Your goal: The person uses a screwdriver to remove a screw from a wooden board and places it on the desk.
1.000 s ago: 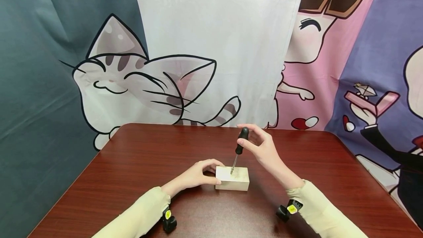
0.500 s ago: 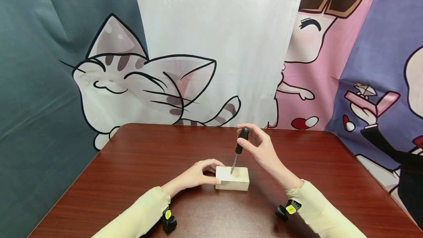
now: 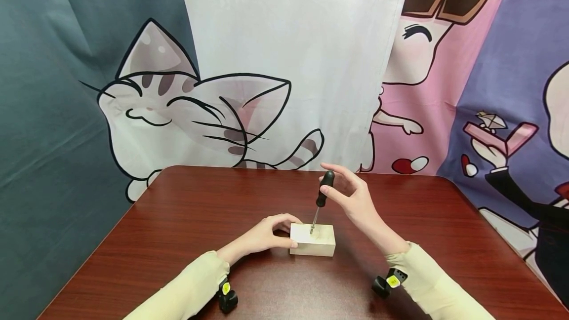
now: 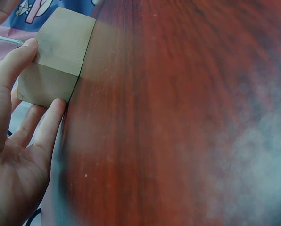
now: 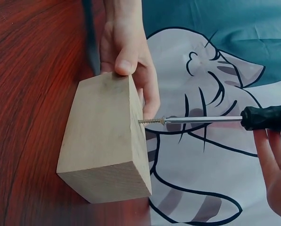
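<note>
A pale wooden block (image 3: 313, 248) rests on the table, gripped at its left end by my left hand (image 3: 271, 233). In the left wrist view, the thumb lies along the top edge of the block (image 4: 65, 40) and fingertips press its end face. A brass-coloured screw (image 5: 151, 121) stands partly sunk in the block's top face. The screwdriver (image 3: 326, 186), with black handle and steel shaft, meets the screw's head and leans slightly right. My right hand (image 3: 353, 196) holds its handle between thumb and fingers, the index finger reaching past the handle's top.
The dark red-brown wooden table (image 3: 222, 191) extends around the block, its far edge close behind the right hand. A printed cloth (image 3: 293, 38) with cartoon figures hangs behind it. Black wrist cameras (image 3: 228, 300) sit under both cream sleeves.
My right hand's fingers have shifted on the screwdriver handle, the index finger rising and straightening. The handle has tilted a touch leftward. The left hand and the block stay put.
</note>
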`<state>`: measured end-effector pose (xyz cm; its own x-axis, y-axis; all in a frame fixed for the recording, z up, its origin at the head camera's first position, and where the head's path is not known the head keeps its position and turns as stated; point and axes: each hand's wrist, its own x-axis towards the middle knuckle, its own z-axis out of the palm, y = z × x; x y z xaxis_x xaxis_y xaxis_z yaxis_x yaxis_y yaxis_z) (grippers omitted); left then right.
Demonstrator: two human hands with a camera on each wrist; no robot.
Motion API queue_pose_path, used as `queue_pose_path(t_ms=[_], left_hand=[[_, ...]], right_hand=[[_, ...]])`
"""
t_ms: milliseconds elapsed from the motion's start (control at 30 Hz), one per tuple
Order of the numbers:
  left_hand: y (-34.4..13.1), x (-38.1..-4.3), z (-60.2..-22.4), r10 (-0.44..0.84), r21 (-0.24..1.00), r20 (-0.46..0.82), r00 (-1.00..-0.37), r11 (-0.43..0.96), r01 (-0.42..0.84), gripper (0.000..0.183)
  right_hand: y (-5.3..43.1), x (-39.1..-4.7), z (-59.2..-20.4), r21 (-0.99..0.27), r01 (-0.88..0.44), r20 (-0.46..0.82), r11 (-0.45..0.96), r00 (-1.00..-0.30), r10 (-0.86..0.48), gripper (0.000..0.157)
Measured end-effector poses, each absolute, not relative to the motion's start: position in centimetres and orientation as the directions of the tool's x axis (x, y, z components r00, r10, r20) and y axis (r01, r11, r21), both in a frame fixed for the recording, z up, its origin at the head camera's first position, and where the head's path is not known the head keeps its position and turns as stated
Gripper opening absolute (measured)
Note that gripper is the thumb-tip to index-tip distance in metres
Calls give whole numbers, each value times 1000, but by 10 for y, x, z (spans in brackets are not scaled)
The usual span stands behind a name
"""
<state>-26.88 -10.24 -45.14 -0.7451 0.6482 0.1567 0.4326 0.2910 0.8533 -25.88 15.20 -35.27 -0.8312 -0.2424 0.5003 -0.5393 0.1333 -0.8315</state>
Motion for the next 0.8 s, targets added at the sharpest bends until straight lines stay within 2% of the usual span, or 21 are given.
queue_pose_path(t_ms=[100,233,367,467,600,800], left_hand=[[-102,-269,-452,646,853,161,-746,290,434,44],[-102,-269,-452,642,853,163,-750,290,434,45],[-102,-269,-452,643,852,159,-749,294,433,44],[-103,-269,-452,644,851,151,-750,301,430,44],[-103,-270,-452,641,852,134,-756,315,418,44],[-103,-271,-454,642,853,136,-755,312,419,44]], right_hand=[[153,-260,-353,-822,-562,524,91,-809,-266,48],[152,-262,-354,-822,-568,549,-39,-774,-316,44],[151,-265,-355,-830,-544,551,-121,-771,-319,43],[149,-264,-356,-828,-557,549,-63,-784,-289,39],[148,-263,-355,-835,-548,522,57,-819,-238,43],[150,-263,-355,-848,-516,484,123,-847,-218,44]])
